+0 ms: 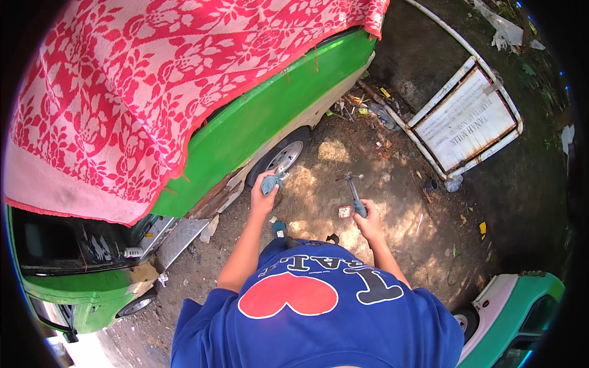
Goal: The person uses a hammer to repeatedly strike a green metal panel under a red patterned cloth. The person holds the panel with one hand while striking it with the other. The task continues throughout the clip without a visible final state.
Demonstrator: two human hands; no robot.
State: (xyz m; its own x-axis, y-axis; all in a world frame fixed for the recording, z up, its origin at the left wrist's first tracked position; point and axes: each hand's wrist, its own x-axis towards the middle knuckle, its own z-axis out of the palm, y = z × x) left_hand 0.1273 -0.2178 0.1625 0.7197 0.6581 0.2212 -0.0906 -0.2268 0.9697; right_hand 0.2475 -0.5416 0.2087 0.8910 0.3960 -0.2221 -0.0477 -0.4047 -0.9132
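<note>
My left hand [260,197] is closed round a rounded grey-blue object [270,184] with ridges; its exact kind I cannot make out. It is held up close to the wheel [283,157] of a green van, seemingly apart from it. In my right hand [369,222] is a hammer [354,192]. My fingers wrap round its grey-blue handle, and the metal head points away from me over the ground. Both arms are bent in front of my blue shirt.
A red-and-pink floral blanket [123,92] covers the top of the green van body [245,126]. Its lower side is rusty. A white metal sign in a frame [466,126] lies at right. Litter [362,110] dots the dirt ground. Another green vehicle [521,313] stands at lower right.
</note>
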